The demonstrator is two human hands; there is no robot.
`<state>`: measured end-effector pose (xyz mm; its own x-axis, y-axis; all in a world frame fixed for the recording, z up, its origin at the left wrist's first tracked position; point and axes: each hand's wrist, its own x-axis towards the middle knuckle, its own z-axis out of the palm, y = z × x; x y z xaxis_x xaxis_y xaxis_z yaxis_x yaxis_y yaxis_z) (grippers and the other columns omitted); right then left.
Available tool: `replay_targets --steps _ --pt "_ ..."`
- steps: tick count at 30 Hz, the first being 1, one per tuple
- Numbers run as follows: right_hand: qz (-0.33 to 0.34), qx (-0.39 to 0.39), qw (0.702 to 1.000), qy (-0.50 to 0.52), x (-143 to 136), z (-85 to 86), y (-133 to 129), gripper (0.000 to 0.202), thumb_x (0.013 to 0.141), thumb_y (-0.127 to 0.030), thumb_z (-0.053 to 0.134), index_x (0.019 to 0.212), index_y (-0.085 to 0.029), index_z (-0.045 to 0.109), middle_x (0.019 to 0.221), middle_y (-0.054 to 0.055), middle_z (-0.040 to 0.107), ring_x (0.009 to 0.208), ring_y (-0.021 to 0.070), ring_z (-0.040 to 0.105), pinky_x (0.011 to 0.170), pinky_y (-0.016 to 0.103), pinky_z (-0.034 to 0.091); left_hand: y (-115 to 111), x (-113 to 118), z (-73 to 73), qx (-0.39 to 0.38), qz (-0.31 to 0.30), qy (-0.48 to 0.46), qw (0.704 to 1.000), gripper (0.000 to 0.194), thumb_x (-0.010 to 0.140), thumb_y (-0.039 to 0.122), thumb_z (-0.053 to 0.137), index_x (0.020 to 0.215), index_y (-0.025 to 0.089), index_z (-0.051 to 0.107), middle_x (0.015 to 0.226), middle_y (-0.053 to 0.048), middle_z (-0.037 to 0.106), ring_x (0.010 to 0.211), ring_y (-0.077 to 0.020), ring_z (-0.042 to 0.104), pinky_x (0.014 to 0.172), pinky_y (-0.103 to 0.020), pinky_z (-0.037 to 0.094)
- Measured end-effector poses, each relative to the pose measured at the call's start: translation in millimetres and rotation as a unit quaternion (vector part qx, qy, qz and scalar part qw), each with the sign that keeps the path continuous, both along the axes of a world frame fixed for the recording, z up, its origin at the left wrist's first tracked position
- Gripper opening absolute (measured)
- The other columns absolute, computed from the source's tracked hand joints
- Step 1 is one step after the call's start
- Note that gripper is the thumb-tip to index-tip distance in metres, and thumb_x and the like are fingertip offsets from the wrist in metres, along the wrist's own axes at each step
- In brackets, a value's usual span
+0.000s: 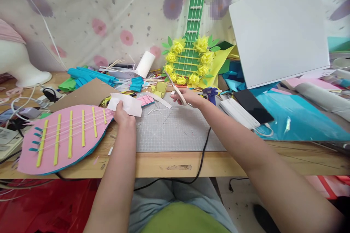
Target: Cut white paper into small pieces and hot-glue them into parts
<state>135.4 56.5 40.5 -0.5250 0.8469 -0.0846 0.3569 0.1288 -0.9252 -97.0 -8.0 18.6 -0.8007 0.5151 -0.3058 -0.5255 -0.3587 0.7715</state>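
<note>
My left hand (122,113) is closed on a piece of white paper (131,105), held over the left edge of the grey cutting mat (175,138). In my right hand (184,98) is a pair of scissors (179,94) with pale handles, its blades pointing up and away to the left. A gap separates the scissors from the paper. Under and left of the paper lies a pink paper lute (62,134) with yellow strips and white strings; the paper hides part of its neck. White paper strips (160,99) lie on the mat between my hands.
A green paper instrument (188,56) with yellow flowers leans at the back. A blue glue gun (210,94), a white power bank (239,112) and a black phone-like slab (254,105) are on the right. A white board (281,29) stands behind them. A black cable (203,153) crosses the table's front edge.
</note>
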Motion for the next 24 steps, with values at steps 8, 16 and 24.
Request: replay_targets --steps 8,16,24 --pt "-0.147 0.122 0.944 -0.268 -32 -18.9 11 0.047 0.061 -0.04 0.067 0.1 -0.018 0.051 0.104 0.012 0.059 0.094 0.0262 0.055 0.073 0.034 0.043 0 9 -3.5 0.046 -0.043 -0.036 0.997 0.029 0.07 0.011 0.053 0.099 0.015 0.056 0.105 -0.006 0.063 0.096 -0.0163 0.06 0.077 -0.027 0.051" --pt "-0.13 0.141 0.934 -0.3 -65 -19.3 15 0.027 0.068 -0.032 0.061 0.09 -0.019 0.053 0.101 0.013 0.06 0.093 0.027 0.056 0.072 0.034 0.043 0 14 -3.6 0.042 -0.078 -0.045 0.995 0.03 0.069 0.01 0.052 0.098 0.015 0.058 0.095 -0.006 0.066 0.092 -0.0167 0.062 0.079 -0.03 0.05" --pt "-0.115 0.093 0.934 -0.326 4 24.9 34 0.028 0.056 -0.027 0.072 0.077 -0.017 0.057 0.081 0.009 0.06 0.074 0.0227 0.057 0.062 0.032 0.043 1 21 -5.6 0.039 -0.1 -0.046 0.993 0.028 0.068 0.009 0.055 0.096 0.014 0.058 0.1 -0.008 0.065 0.092 -0.0171 0.062 0.078 -0.03 0.051"
